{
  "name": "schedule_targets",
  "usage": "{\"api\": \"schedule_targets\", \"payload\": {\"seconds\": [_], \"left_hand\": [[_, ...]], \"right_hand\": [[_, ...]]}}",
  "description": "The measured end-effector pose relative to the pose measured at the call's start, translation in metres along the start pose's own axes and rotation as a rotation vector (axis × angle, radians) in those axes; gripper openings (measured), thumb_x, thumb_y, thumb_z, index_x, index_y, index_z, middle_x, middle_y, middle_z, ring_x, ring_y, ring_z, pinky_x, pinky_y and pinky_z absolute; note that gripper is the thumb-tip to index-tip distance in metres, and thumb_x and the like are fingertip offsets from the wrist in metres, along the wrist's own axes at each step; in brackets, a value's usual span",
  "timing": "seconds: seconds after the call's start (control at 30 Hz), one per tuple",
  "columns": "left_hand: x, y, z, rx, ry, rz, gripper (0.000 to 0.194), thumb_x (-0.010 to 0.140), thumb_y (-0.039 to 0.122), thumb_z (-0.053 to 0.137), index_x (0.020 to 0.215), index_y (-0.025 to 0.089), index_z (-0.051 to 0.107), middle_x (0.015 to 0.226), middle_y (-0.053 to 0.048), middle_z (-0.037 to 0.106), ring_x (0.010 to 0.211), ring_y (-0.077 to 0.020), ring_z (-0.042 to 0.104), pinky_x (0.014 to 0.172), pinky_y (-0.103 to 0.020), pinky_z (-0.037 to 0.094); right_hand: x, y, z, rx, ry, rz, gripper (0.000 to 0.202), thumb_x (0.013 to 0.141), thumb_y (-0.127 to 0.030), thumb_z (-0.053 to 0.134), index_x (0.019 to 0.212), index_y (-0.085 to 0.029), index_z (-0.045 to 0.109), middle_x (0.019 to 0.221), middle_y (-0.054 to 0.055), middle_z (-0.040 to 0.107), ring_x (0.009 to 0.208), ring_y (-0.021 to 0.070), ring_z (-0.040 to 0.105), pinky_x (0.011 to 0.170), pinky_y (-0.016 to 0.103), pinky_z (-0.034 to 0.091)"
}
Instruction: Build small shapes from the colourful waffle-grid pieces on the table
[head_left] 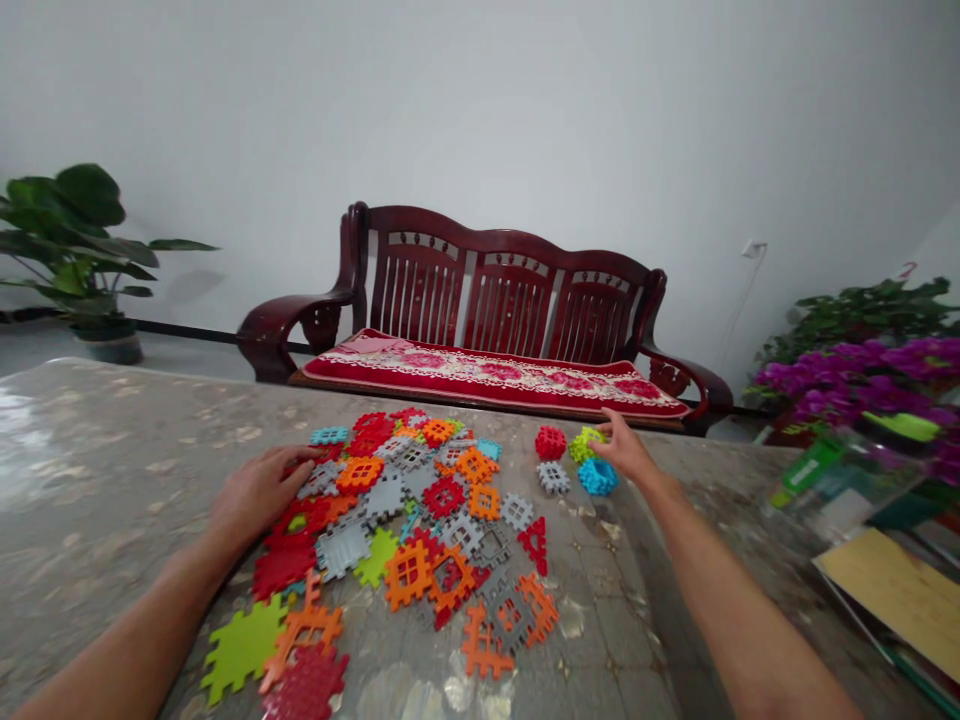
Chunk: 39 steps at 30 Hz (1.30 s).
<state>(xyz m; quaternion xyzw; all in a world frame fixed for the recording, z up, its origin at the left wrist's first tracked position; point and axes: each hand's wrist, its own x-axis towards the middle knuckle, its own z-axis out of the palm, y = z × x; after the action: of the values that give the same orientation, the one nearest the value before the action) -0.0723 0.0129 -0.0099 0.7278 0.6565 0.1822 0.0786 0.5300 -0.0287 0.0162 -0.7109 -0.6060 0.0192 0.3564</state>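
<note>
My left hand [262, 487] lies low at the left edge of a loose pile of plastic interlocking tiles [386, 495], fingers stretched toward red and grey pieces. The tiles are red, orange, grey, lime green and blue, with notched edges; some have window cut-outs. On the right, my right hand [624, 447] is at a lime-green ball-like block [585, 444], its fingers apart and its thumb touching or very near the block's side. Beside that block stand a red one [550, 442], a grey one [553, 477] and a blue one [598, 477].
The patterned table [120, 450] has a glossy cover. Purple flowers [862, 385], a clear container with a green lid [870, 470] and a yellowish-brown book or folder [900, 590] are at the right. A dark red wooden bench [510, 290] stands behind, a potted plant [86, 250] far left.
</note>
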Motion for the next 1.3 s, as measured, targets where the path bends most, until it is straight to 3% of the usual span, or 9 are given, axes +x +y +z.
{"api": "schedule_targets", "payload": {"seconds": [0.27,0.47,0.63,0.73,0.83,0.93,1.07,1.17,1.3], "left_hand": [[0.001,-0.003,0.002,-0.005,0.002,0.011,0.049,0.092,0.046,0.035,0.119,0.027,0.07,0.127,-0.006,0.067,0.114,-0.026,0.062,0.099,-0.038,0.045],[0.001,-0.002,0.001,-0.004,-0.003,-0.007,0.043,0.093,0.042,0.039,0.119,0.026,0.07,0.128,-0.004,0.068,0.114,-0.0238,0.061,0.1,-0.037,0.045],[-0.006,0.007,-0.004,-0.025,0.032,0.007,0.044,0.092,0.041,0.039,0.116,0.025,0.071,0.127,-0.006,0.068,0.114,-0.0254,0.062,0.101,-0.039,0.045],[-0.008,0.012,-0.006,-0.041,0.062,0.025,0.043,0.091,0.039,0.04,0.113,0.025,0.073,0.124,-0.006,0.07,0.113,-0.0251,0.064,0.101,-0.036,0.046],[-0.01,0.014,-0.007,-0.051,0.087,0.024,0.041,0.09,0.039,0.041,0.111,0.026,0.074,0.122,-0.005,0.071,0.112,-0.0246,0.064,0.099,-0.035,0.047],[-0.012,0.015,-0.008,-0.042,0.084,0.016,0.041,0.091,0.038,0.041,0.113,0.026,0.073,0.123,-0.005,0.071,0.112,-0.0237,0.064,0.1,-0.035,0.047],[-0.013,0.017,-0.01,-0.04,0.073,0.026,0.04,0.091,0.035,0.041,0.113,0.026,0.073,0.123,-0.005,0.071,0.113,-0.0229,0.064,0.101,-0.034,0.046],[-0.013,0.017,-0.009,-0.045,0.081,0.028,0.037,0.091,0.034,0.042,0.11,0.028,0.074,0.121,-0.002,0.072,0.114,-0.0213,0.064,0.101,-0.032,0.045],[-0.013,0.016,-0.008,-0.053,0.098,0.03,0.034,0.091,0.033,0.044,0.109,0.028,0.073,0.122,-0.002,0.072,0.113,-0.0201,0.064,0.1,-0.031,0.045]], "right_hand": [[0.004,0.016,0.01,0.164,-0.086,-0.005,0.074,0.064,-0.018,0.073,0.135,-0.023,0.051,0.108,0.008,0.071,0.099,0.0238,0.069,0.087,0.039,0.057],[0.0,0.002,0.003,0.34,0.078,0.097,0.055,0.068,-0.029,0.07,0.122,-0.021,0.059,0.109,0.011,0.073,0.104,0.0257,0.068,0.089,0.044,0.057],[-0.026,-0.044,0.013,0.465,0.137,0.068,0.047,0.081,-0.04,0.056,0.122,-0.017,0.059,0.114,0.014,0.071,0.103,0.0242,0.068,0.09,0.041,0.056],[-0.061,-0.091,0.039,0.549,0.033,0.055,0.043,0.084,-0.044,0.054,0.117,-0.019,0.063,0.109,0.012,0.073,0.094,0.0231,0.07,0.083,0.039,0.057],[-0.094,-0.134,0.068,0.51,-0.096,-0.034,0.037,0.086,-0.04,0.054,0.116,-0.021,0.066,0.113,0.01,0.073,0.106,0.0237,0.067,0.094,0.041,0.054],[-0.111,-0.164,0.088,0.405,-0.184,-0.102,0.045,0.085,-0.039,0.057,0.126,-0.022,0.062,0.128,0.01,0.067,0.119,0.0253,0.061,0.103,0.045,0.048],[-0.113,-0.181,0.101,0.269,-0.245,-0.151,0.062,0.081,-0.043,0.063,0.138,-0.021,0.054,0.144,0.011,0.054,0.135,0.028,0.048,0.115,0.049,0.034],[-0.114,-0.186,0.105,0.222,-0.326,-0.166,0.064,0.075,-0.037,0.069,0.136,-0.022,0.057,0.145,0.011,0.053,0.135,0.0292,0.048,0.115,0.048,0.035],[-0.123,-0.187,0.108,0.219,-0.295,-0.226,0.055,0.069,-0.021,0.066,0.123,-0.025,0.067,0.136,0.009,0.059,0.129,0.0267,0.053,0.114,0.046,0.037]]}}
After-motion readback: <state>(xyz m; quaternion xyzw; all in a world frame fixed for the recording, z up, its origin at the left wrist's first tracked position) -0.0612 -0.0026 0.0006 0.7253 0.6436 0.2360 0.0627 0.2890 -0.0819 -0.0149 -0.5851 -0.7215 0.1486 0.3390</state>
